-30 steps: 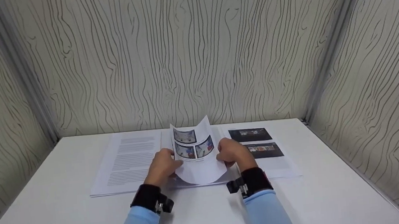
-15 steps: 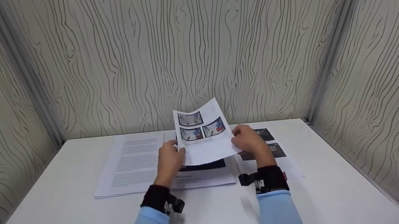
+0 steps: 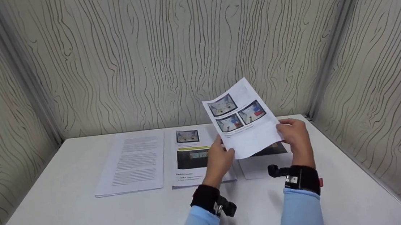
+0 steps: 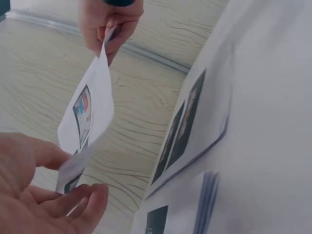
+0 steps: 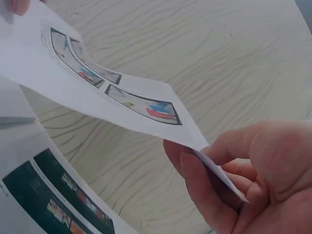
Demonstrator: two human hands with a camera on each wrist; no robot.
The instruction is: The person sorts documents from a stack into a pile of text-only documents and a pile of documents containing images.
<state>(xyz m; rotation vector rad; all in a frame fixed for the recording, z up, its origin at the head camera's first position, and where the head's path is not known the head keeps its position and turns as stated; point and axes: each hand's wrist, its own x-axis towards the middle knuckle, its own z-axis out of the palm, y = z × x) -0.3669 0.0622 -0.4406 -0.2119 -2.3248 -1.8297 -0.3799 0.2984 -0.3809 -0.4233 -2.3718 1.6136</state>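
A printed sheet of paper [image 3: 250, 139] with three pictures is held up in the air, tilted, over the right-hand papers. My left hand [image 3: 220, 159] pinches its lower left edge between thumb and fingers. At the opposite edge, my right hand [image 3: 295, 135] grips the sheet, and the right wrist view shows the thumb on top with fingers curled beneath. Below the sheet, the middle stack [image 3: 191, 178] shows a dark picture and some text. The right-hand papers [image 3: 258, 169] bear dark pictures, partly hidden by the held sheet.
A left stack of text pages [image 3: 136, 165] lies on the white table [image 3: 87, 224]. Wood-grain patterned panels [image 3: 188, 55] rise behind the table and on both sides. Each wrist wears a black band with a small camera [image 3: 227, 207].
Both hands have lifted the sheet off the middle stack and carried it up and to the right. The stack's page beneath has come into view.
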